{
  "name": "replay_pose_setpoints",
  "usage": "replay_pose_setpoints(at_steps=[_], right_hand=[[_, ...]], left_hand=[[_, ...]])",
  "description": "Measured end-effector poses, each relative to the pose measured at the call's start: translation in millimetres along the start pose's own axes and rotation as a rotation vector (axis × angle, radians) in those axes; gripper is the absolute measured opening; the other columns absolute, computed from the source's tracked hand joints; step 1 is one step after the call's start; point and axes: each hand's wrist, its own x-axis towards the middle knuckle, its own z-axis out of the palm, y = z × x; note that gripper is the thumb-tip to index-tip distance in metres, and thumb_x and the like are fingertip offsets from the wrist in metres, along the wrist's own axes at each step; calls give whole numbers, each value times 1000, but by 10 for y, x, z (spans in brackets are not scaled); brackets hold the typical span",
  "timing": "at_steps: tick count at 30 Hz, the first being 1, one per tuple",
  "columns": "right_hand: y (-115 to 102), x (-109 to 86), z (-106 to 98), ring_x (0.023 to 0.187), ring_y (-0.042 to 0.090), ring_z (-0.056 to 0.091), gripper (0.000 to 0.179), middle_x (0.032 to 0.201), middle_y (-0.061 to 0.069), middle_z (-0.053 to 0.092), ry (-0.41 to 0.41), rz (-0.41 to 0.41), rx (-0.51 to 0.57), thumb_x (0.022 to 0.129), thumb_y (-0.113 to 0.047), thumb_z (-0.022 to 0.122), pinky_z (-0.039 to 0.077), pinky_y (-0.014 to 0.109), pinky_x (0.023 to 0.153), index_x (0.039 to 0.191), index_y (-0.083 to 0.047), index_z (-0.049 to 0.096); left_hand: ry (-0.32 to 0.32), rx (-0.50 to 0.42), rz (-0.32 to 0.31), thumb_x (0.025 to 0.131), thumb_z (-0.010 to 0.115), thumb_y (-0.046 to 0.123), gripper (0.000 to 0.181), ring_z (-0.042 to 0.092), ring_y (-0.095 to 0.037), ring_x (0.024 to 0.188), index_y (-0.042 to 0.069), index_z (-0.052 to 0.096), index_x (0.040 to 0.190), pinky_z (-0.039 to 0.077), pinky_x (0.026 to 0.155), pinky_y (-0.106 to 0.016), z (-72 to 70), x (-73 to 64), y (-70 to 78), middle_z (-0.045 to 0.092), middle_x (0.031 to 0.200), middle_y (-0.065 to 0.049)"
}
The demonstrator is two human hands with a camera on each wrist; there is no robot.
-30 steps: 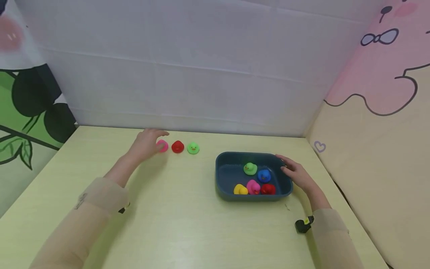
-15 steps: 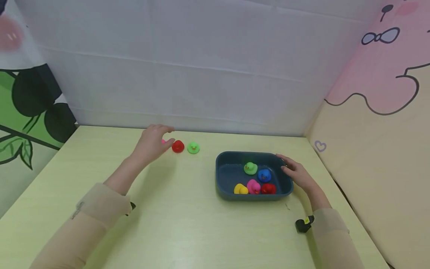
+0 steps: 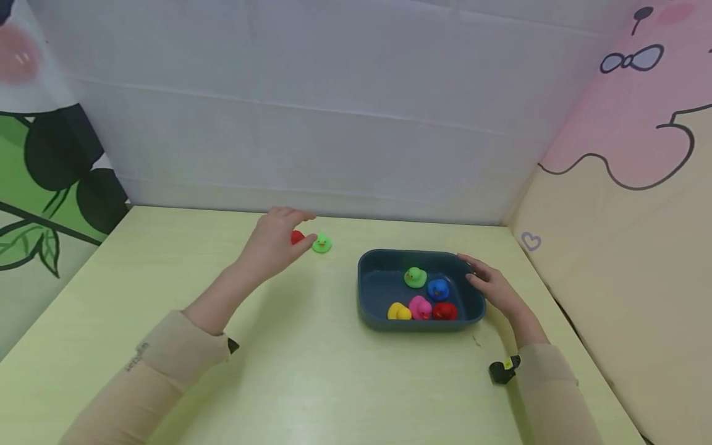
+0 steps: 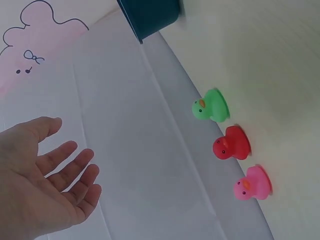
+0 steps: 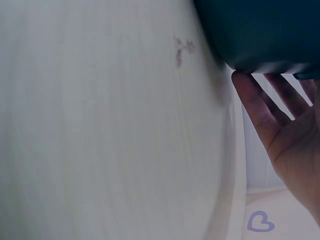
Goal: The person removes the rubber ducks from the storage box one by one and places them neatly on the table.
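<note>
Left hand (image 3: 275,241) hovers with fingers spread, holding nothing, over the red duck (image 4: 231,144) in the 3-duck row by the wall; pinch it by the body, while right hand (image 3: 492,289), fingers straight, steadies the tray (image 3: 372,309).

a pale yellow-green table (image 3: 311,383) stands against a white wall (image 3: 311,123). left of the table hangs a leaf picture (image 3: 39,185), right a pink cartoon sheet (image 3: 639,123).
</note>
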Motion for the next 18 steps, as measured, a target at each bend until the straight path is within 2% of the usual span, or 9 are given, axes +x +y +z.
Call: replay_pose_setpoints(at_steps=[7, 13, 18], right_hand=[[-10, -6, 1, 138, 46, 21, 48, 151, 22, 27, 9, -1, -19, 100, -14, 46, 28, 58, 104, 146, -10, 34], [-11, -2, -3, 138, 46, 22, 48, 151, 23, 27, 8, 4, -20, 100, -14, 46, 28, 58, 104, 146, -10, 34], [7, 5, -8, 138, 46, 21, 49, 152, 23, 25, 2, 16, -5, 100, -13, 45, 27, 58, 104, 146, -9, 32]], left_hand=[[-5, -72, 14, 87, 67, 26, 40, 45, -31, 118, 8, 61, 122, 35, 96, -51, 43, -34, 219, 59, 123, -11], [26, -132, 79, 84, 71, 26, 41, 48, -28, 118, 8, 62, 120, 37, 97, -49, 132, -60, 402, 62, 119, -8], [-11, -169, 88, 84, 71, 30, 43, 50, -23, 116, 12, 61, 123, 44, 94, -42, 224, -72, 521, 62, 121, -3]])
